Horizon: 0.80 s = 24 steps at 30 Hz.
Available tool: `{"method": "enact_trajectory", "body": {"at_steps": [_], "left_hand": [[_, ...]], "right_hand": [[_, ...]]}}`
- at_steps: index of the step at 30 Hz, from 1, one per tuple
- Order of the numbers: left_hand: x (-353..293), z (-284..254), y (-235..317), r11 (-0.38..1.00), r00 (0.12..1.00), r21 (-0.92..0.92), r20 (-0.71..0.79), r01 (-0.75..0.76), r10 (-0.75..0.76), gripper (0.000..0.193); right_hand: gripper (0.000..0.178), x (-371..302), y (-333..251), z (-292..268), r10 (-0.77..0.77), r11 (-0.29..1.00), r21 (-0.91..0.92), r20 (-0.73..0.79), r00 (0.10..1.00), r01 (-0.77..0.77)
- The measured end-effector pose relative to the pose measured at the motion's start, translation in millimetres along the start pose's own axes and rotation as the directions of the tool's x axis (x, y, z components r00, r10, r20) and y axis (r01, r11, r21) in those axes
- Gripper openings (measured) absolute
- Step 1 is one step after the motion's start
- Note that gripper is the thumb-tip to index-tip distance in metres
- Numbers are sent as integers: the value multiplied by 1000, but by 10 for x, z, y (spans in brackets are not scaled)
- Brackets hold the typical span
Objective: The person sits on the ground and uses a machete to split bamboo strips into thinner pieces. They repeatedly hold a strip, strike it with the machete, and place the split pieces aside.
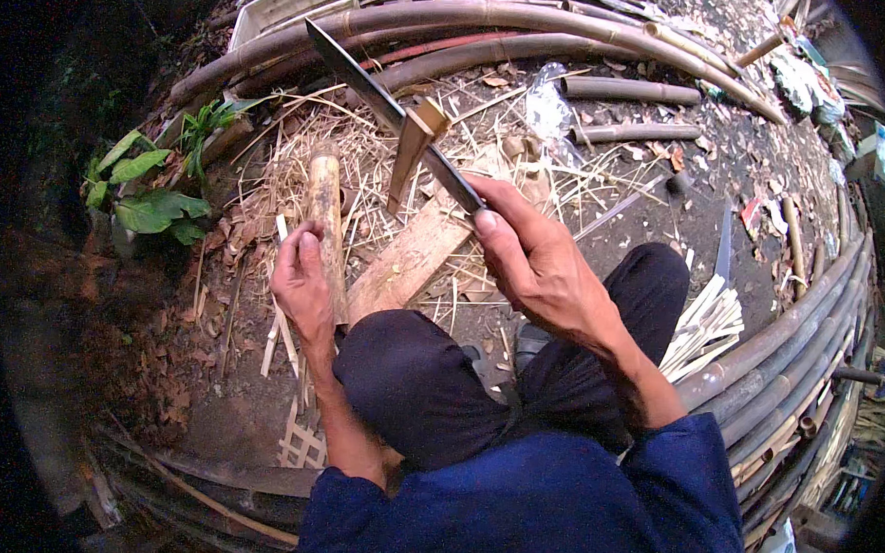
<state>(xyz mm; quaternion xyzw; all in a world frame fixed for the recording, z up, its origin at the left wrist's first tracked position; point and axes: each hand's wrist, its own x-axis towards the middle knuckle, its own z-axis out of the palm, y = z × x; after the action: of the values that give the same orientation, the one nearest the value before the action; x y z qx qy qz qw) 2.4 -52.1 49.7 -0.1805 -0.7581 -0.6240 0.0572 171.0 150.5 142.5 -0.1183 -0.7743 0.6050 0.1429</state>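
My right hand (536, 255) is closed around the handle end of a long dark-bladed knife (357, 77), which points up and to the left. A split piece of bamboo (410, 158) sits across the middle of the blade, apparently wedged on it. My left hand (304, 279) is raised in front of my left knee, its fingers curled toward the thumb. Whether anything small lies between those fingertips is not clear. Just beyond that hand is an upright-looking length of bamboo (326, 190). A flat wooden board (414, 256) lies on the ground between it and the knife hand.
Thin bamboo shavings (281, 159) litter the ground ahead. Long bamboo poles (452, 16) lie across the far side, and more poles (781, 361) curve along the right. Pale split strips (704, 330) are bundled beside my right knee, near a saw-like blade (724, 242). Green leaves (157, 208) grow at left.
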Motion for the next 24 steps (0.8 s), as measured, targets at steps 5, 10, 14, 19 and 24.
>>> {"method": "enact_trajectory", "body": {"at_steps": [5, 10, 14, 19, 24], "left_hand": [[316, 762, 109, 837, 906, -387, 12, -386, 423, 47], [443, 1115, 166, 925, 871, -127, 314, -357, 379, 46], [562, 1311, 213, 921, 851, -104, 356, -375, 387, 29], [752, 1512, 414, 828, 784, 124, 421, -547, 456, 22], [989, 1698, 359, 832, 731, 143, 571, -536, 373, 20]], "right_hand": [[37, 24, 1006, 270, 86, 954, -296, 133, 987, -43], [38, 132, 768, 165, 42, 991, -129, 38, 998, -37], [45, 357, 1068, -17, 94, 983, -170, 134, 987, -70], [48, 705, 1310, -233, 44, 981, -192, 177, 983, -10], [25, 912, 1432, -455, 101, 963, -264, 197, 975, -46]]}}
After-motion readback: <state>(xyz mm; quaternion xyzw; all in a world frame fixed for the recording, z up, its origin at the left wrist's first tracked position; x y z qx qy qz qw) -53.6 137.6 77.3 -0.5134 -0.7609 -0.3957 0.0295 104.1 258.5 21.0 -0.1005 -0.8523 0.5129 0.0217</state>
